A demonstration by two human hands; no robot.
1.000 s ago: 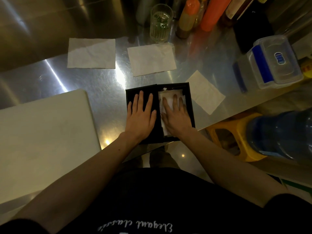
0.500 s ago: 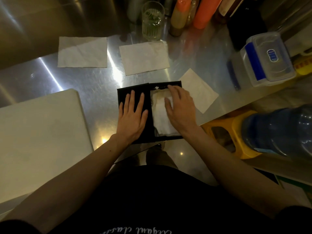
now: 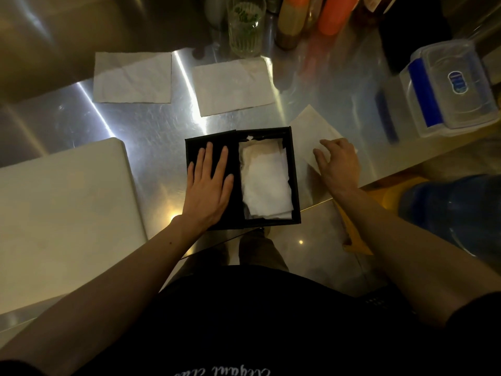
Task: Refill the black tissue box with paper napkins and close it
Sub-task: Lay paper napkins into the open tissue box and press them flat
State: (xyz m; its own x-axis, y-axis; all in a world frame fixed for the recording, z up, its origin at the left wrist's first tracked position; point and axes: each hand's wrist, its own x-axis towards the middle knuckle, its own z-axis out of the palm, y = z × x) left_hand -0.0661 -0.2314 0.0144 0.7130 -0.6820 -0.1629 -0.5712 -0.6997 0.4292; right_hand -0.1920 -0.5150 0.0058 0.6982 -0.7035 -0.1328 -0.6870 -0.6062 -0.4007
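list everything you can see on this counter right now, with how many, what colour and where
tissue box: 1, black, open, centre front
napkins in box: stack, white, box's right half
loose napkins: 3, white, two behind box, one right of it
board: 1, off-white, left
glass: 1, clear, back centre
bottles: several, orange and tan, back
plastic container: 1, clear with blue, right
water jug: 1, blue, lower right
left hand: flat on box's left half
right hand: on right napkin

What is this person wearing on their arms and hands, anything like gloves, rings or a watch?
Nothing shows on the left hand or right hand: no gloves, rings or watch. Both forearms are bare. A short black sleeve begins at the right upper arm, part of a black top with white cursive lettering.
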